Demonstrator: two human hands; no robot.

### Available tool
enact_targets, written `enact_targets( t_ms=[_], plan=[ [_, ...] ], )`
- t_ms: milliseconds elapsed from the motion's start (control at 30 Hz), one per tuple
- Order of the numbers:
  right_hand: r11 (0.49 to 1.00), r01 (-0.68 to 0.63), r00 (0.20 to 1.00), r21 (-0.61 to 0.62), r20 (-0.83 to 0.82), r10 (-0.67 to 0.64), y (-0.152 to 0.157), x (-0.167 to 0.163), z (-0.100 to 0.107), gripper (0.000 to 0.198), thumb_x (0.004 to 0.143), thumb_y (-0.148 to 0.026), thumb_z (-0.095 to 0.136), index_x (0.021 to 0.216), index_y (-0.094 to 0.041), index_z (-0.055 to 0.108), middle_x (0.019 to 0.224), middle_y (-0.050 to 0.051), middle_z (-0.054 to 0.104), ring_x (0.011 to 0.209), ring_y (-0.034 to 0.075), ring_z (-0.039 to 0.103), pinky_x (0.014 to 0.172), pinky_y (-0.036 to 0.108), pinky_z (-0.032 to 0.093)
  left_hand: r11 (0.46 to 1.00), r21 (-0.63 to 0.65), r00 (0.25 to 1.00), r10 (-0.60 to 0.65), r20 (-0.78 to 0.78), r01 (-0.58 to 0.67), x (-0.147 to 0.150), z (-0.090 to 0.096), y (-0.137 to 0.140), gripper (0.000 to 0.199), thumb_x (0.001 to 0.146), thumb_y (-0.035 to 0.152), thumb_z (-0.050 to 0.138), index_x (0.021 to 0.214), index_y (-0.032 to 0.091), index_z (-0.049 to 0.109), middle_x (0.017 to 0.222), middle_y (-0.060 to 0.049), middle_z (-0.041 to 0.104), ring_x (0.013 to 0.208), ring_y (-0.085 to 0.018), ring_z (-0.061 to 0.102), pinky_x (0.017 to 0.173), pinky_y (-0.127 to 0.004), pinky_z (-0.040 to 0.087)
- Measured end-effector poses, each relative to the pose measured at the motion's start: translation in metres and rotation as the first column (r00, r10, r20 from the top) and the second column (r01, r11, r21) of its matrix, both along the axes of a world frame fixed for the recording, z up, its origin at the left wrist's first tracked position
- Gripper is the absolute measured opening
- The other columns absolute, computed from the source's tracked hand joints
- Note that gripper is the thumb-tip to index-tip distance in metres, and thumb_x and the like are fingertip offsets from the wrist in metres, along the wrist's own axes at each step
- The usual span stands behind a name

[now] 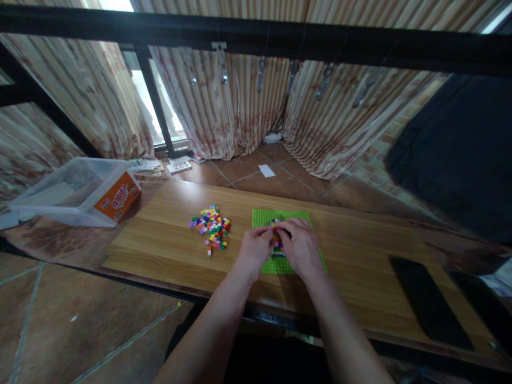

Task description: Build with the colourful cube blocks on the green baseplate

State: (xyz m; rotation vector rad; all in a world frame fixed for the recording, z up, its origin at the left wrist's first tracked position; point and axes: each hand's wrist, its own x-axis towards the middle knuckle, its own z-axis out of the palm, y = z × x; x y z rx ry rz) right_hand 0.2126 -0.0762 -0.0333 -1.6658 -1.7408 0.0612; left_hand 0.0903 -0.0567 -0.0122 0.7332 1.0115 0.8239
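A green studded baseplate [262,216] lies on the wooden board. On its middle stands a small build of coloured toy bricks [279,249], partly covered by my fingers. My left hand [256,246] is closed at the build's left side, fingertips pinched together near its top. From the right, my right hand [299,242] curls over the build with thumb and fingers closed. The fingertips of both hands nearly meet there. Whatever small piece they grip is hidden. Left of the baseplate, a loose heap of coloured bricks [214,226] is spread on the board.
A clear plastic bin [72,205] with an orange label stands at the left. The wooden board [168,234] carries a black flat slab [430,301] at the right. A black metal bar [256,37] crosses above, in front of striped curtains [224,117].
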Motion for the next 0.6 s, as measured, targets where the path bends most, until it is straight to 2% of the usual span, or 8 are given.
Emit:
enact_targets(
  t_ms=[300, 600],
  plan=[
    [1.0, 0.013, 1.0, -0.013, -0.021, -0.013, 0.001, -0.0033, 0.0019, 0.024, 0.088, -0.018, 0.05, 0.081, -0.024, 0.072, 0.089, 0.008, 0.065, 0.091, 0.025, 0.053, 0.08, 0.041, 0.045, 0.999, 0.049, 1.0, -0.002, -0.024, 0.003, 0.0002, -0.005, -0.0004, 0.013, 0.076, 0.018, 0.059, 0.065, 0.015, 0.064, 0.052, 0.002, 0.052, 0.041, -0.005, 0.032, 0.043, -0.02, 0.02],
    [0.999, 0.039, 0.998, 0.007, -0.042, -0.039, 0.0018, -0.0015, -0.0005, 0.019, 0.087, -0.021, 0.054, 0.08, -0.023, 0.072, 0.097, 0.009, 0.063, 0.098, 0.026, 0.052, 0.085, 0.044, 0.045, 0.995, 0.097, 0.998, 0.016, -0.061, -0.01, 0.0007, -0.0055, -0.0004, 0.016, 0.076, 0.019, 0.058, 0.063, 0.016, 0.065, 0.051, 0.001, 0.052, 0.045, -0.007, 0.036, 0.046, -0.021, 0.024]
  ],
)
